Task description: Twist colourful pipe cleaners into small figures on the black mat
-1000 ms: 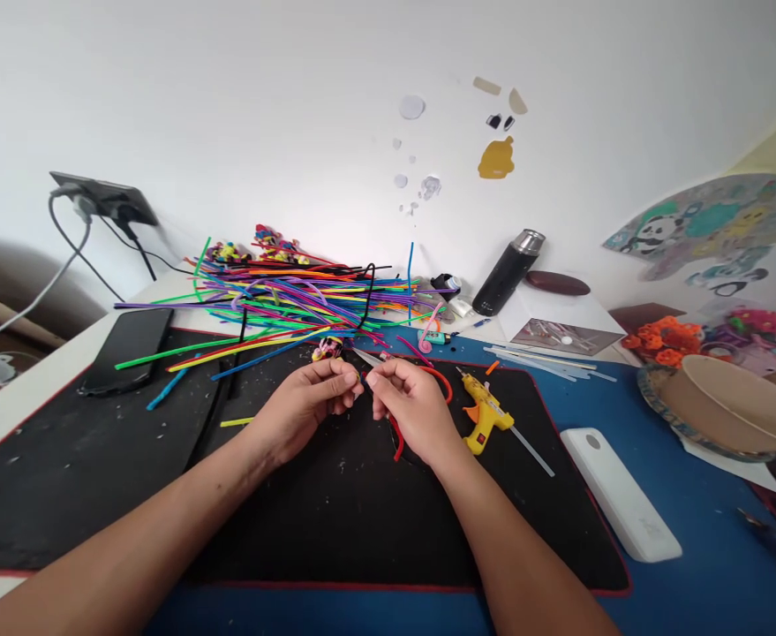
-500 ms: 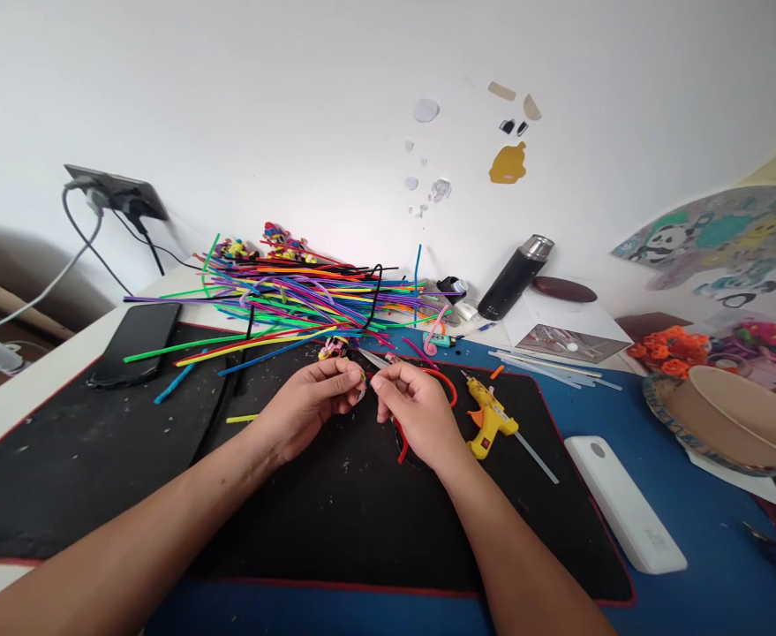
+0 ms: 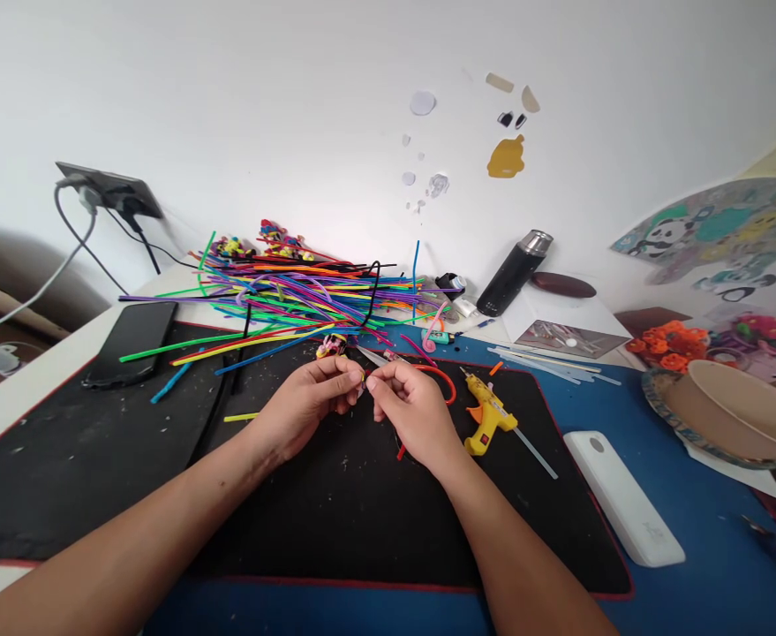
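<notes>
Fingertips of the right hand have drawn in towards the left hand, so both now close around one small craft piece above the black mat, near its far edge. The left pinches it; whether the right grips too, I cannot tell.

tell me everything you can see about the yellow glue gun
The yellow glue gun looks like plastic, with an orange trigger, a reddish switch on the handle and a label too small to read. It lies on its side on the black mat, nozzle pointing away from the person and leftward, handle towards the right hand, which isn't holding it. A translucent glue stick juts from its rear.
</notes>
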The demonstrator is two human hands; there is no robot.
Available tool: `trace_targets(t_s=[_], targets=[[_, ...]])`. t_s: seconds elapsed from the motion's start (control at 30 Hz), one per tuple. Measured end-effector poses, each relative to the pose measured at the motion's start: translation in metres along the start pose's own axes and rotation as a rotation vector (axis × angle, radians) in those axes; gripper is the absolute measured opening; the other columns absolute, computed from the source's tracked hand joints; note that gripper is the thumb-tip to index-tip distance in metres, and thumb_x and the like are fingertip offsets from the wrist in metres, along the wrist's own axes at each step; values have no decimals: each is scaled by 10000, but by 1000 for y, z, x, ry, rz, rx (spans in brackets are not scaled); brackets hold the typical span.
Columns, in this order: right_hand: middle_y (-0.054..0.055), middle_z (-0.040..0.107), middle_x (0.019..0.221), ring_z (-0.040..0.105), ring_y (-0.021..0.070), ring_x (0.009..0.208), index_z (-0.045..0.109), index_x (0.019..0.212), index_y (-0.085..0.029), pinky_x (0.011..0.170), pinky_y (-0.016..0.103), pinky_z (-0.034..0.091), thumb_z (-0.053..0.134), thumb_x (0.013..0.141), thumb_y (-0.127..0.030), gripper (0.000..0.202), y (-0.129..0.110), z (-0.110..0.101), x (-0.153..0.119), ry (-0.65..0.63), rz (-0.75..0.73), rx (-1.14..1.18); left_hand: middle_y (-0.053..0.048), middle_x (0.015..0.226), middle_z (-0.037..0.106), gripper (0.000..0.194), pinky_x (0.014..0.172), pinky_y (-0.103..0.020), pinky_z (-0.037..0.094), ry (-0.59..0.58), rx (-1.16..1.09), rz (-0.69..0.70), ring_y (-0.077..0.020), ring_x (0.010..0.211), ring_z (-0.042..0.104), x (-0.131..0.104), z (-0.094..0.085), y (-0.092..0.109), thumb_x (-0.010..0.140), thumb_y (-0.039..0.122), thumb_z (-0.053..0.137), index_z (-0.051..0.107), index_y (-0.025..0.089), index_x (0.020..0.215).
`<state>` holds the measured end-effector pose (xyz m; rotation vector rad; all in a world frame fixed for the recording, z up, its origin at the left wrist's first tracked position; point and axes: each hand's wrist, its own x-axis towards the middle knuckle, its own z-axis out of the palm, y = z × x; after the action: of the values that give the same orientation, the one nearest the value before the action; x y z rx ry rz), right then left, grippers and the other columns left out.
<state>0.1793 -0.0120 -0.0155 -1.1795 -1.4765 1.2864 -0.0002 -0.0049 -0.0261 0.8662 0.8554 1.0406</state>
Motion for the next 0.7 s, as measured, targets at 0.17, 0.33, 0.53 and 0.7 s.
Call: trace_targets(t_s=[0.17,0.33,0.53,0.7], targets=[[-29,634,638,620,148,580,665,897,-209,591,268,484,663,937,-334,132,1,1,-1,4,-10,-22,-14,738,645,290,594,-239,400,-8,53,50,-133,679,543,-1,0,2,769,411,904,741,174,801],[-32,626,635,610,145,576,660,892,-208,588,266,481,657,942,-330,132,-1,0,-1,0,-8,-12,-14,739,646,281,603,-248,402,-16,74,56,-138,679,543,-1,-1,3,791,413,888,739,175,805],[-29,621,627,605,156,580,657,878,-221,590,276,469,636,955,-325,130,-3,0,-2,7,-14,-75,-10,719,627,301,608,-260,406,-14,108,96,-143,664,531,-1,-3,5,800,430,876,722,172,795],[-13,631,649,592,169,594,674,875,-234,576,288,436,619,959,-322,133,-3,0,-3,37,-62,-280,-6,752,633,329,624,-267,410,-6,250,116,-140,654,514,-1,-5,7,792,465,872,716,177,827]])
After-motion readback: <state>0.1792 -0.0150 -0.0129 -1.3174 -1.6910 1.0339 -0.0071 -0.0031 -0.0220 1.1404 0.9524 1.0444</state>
